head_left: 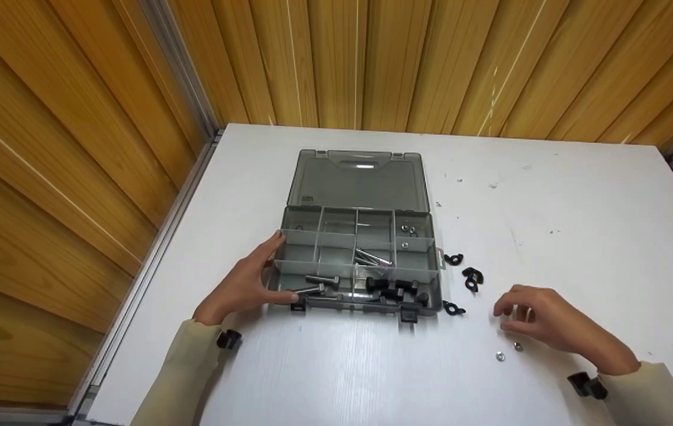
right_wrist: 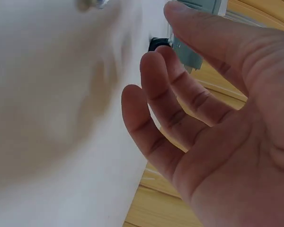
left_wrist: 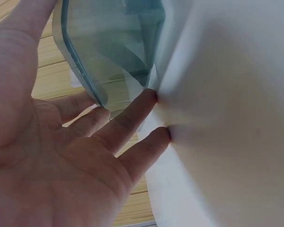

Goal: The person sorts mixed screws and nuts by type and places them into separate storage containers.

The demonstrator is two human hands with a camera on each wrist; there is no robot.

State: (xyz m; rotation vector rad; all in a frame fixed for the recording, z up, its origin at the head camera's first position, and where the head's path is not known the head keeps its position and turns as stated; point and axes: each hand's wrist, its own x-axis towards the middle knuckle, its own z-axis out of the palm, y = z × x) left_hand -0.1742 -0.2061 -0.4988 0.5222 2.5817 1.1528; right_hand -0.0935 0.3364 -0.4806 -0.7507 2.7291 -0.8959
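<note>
A grey see-through compartment case [head_left: 353,307] lies with its lid [head_left: 366,183] tipped back. My left hand [head_left: 247,284] rests at the case's left front corner, thumb over the front edge and fingers along the left side. In the left wrist view those fingers [left_wrist: 137,111] stretch out fairly straight, the lower tips on the tabletop. Right of the case, my right hand [head_left: 540,313] hovers low over the table with loosely bent fingers. Nothing shows between its thumb and fingers [right_wrist: 154,75]. Close by lie two small metal nuts [head_left: 500,356].
Several black wing nuts [head_left: 472,276] lie beside the case's right side. Inside the case are silver bolts [head_left: 323,279], black bolts [head_left: 392,293], long silver pins [head_left: 372,256] and small nuts [head_left: 405,228]. A wooden slatted wall [head_left: 383,65] stands behind the white table [head_left: 336,378].
</note>
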